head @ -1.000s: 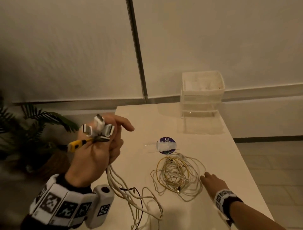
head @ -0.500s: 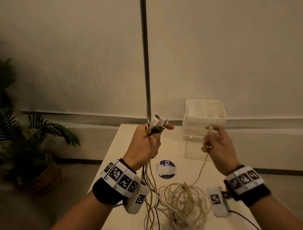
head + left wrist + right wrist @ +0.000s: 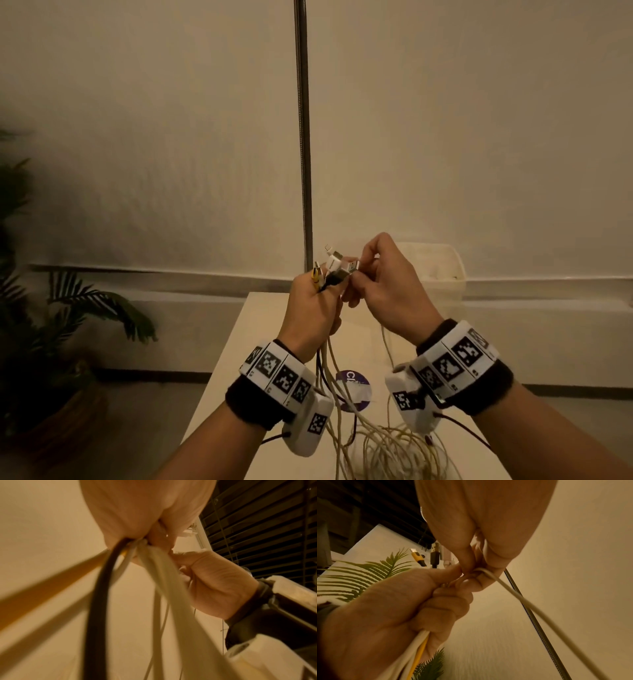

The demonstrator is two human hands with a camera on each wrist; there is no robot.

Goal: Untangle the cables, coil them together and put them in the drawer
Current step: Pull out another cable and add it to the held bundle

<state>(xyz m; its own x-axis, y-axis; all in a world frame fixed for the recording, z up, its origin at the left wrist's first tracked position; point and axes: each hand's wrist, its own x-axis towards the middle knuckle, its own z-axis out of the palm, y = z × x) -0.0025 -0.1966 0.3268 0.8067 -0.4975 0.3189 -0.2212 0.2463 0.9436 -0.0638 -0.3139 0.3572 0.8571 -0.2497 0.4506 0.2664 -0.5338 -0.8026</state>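
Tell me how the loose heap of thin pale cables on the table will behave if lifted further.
Thin pale cable heap: probably floppy, since strands sag from the left hand. Likely light. Loops overlap, so they may snag.

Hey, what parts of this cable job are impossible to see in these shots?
- Drawer unit: head view, mostly behind the right hand; open or shut unknown.
- Cable pile: head view, cut off by the bottom edge and blurred; tangles unclear.
- Right hand's plug: hidden inside the fingers in the right wrist view.
- Left hand cables: motion-blurred in the left wrist view.
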